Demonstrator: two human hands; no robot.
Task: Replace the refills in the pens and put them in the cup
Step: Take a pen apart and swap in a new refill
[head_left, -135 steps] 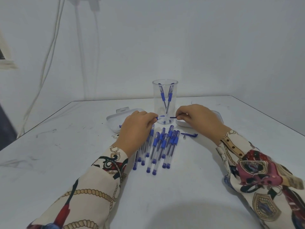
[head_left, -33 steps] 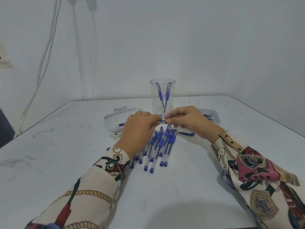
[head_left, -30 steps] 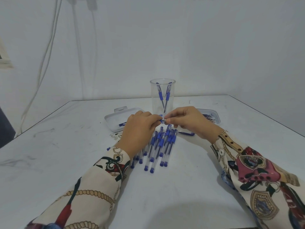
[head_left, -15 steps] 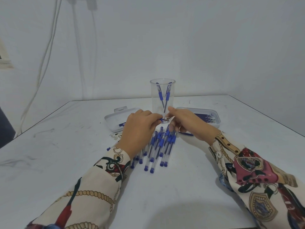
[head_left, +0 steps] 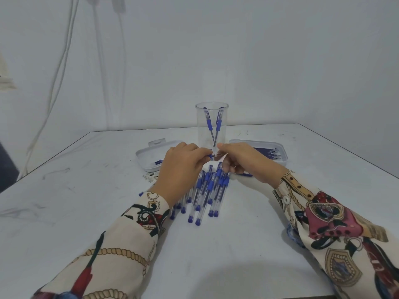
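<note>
At frame centre my left hand [head_left: 182, 169] pinches the pen [head_left: 210, 156] level. My right hand [head_left: 241, 164] fingertips nip its tip, seemingly to screw it, before the cup [head_left: 212, 126].

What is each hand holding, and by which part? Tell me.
Left hand grips a pen near its tip end; right hand pinches the metal tip.

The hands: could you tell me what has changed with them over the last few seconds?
The right hand moved left from the refill tray to meet the left hand at the pen both now pinch. Cup with two pens and pen pile stayed put.
</note>
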